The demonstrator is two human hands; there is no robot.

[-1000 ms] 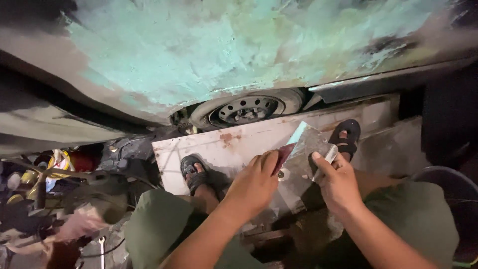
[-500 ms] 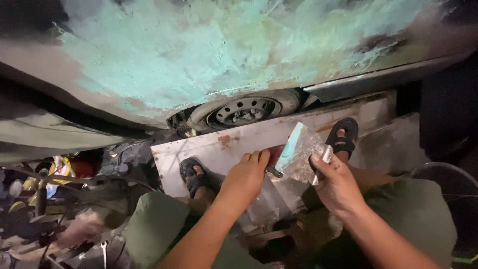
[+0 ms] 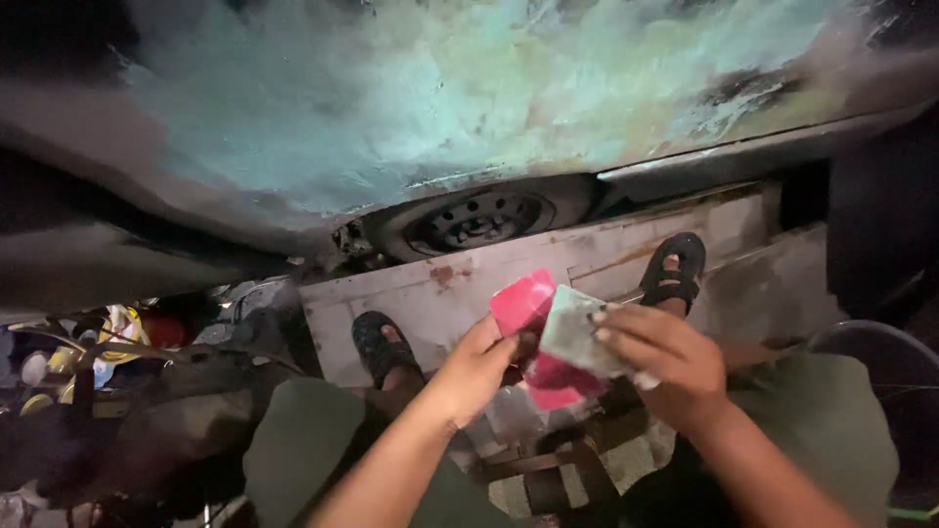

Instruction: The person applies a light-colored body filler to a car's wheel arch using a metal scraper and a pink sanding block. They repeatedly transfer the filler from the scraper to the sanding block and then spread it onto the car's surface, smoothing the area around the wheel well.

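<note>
A: What's held?
B: Pink-red block (image 3: 528,323) wrapped partly in a grey-green abrasive sheet (image 3: 577,337) — blurry, edges soft.
A: Where?
B: Between both hands, above the knees, in front of the pale board (image 3: 430,293).
A: Hands?
B: Left hand (image 3: 479,367) curled, gripping the block's left side. Right hand (image 3: 665,362) closed over the sheet — fingers on top.

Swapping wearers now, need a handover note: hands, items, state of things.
Left hand: fingers pinch a pink-red flat pad.
Right hand: fingers grip a grey-green sheet, overlapping the pad.
Both are held together above the lap, over a pale board where the sandalled feet rest.
Car panel ahead shows patchy teal filler or primer; wheel below it.
Neither item touches the panel.
</note>
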